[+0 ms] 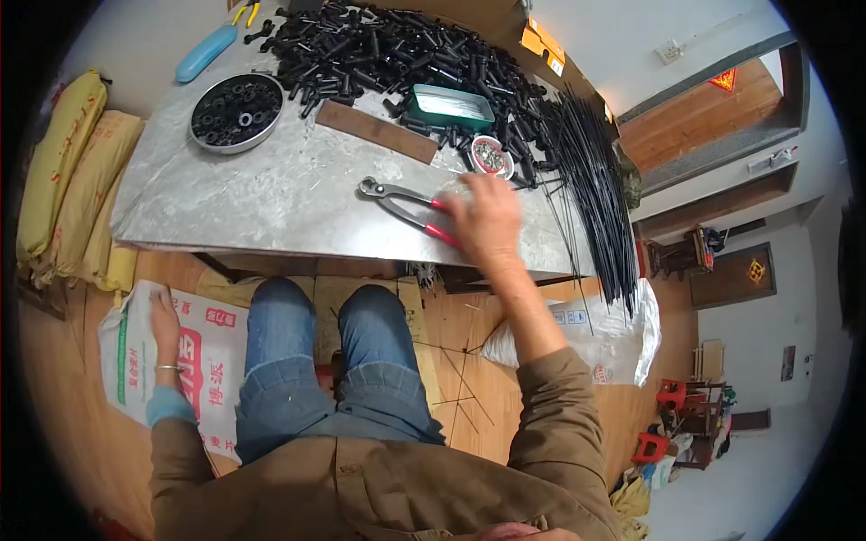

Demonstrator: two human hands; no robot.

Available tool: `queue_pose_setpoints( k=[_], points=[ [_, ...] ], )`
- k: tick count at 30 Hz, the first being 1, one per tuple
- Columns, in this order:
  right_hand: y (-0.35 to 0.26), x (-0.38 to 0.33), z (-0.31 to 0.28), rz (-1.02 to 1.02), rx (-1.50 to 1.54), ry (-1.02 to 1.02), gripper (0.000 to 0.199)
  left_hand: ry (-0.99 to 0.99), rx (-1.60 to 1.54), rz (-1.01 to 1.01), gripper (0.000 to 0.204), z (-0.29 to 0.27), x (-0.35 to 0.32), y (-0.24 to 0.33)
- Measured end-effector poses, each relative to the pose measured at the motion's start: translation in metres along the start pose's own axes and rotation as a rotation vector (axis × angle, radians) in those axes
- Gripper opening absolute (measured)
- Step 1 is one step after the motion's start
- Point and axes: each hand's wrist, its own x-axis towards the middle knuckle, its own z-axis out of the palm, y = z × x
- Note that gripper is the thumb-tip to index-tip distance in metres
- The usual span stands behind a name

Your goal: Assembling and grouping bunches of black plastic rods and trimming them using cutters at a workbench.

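Right hand grips the red-handled pincers flat near the worktop's front edge; left hand rests open-palmed on the white sack on the floor.

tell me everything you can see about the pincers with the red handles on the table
The pincers lie flat on the grey metal table, near its front edge. Dark metal jaws with rounded tips point left, and look slightly parted. Two long handles in red sleeves run right and toward the person, under the right hand, which rests on them. Nothing else touches the tool.
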Motion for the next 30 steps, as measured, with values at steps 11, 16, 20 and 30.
queue_pose_setpoints(
  k=[11,16,20,30],
  points=[
    [0.249,0.013,-0.014,0.820,-0.619,-0.487,0.062,-0.243,0.658,-0.402,0.075,0.097,-0.052,-0.025],
    [0.263,0.039,-0.004,0.798,-0.710,-0.594,0.045,-0.335,0.631,-0.438,0.069,0.117,-0.045,-0.046],
    [0.265,0.040,-0.007,0.768,-0.641,-0.564,0.041,-0.270,0.485,-0.264,0.053,0.126,-0.034,-0.059],
    [0.282,0.059,-0.067,0.697,-0.571,-0.350,0.026,-0.395,-0.070,-0.023,0.034,0.082,-0.050,0.035]
  ],
)
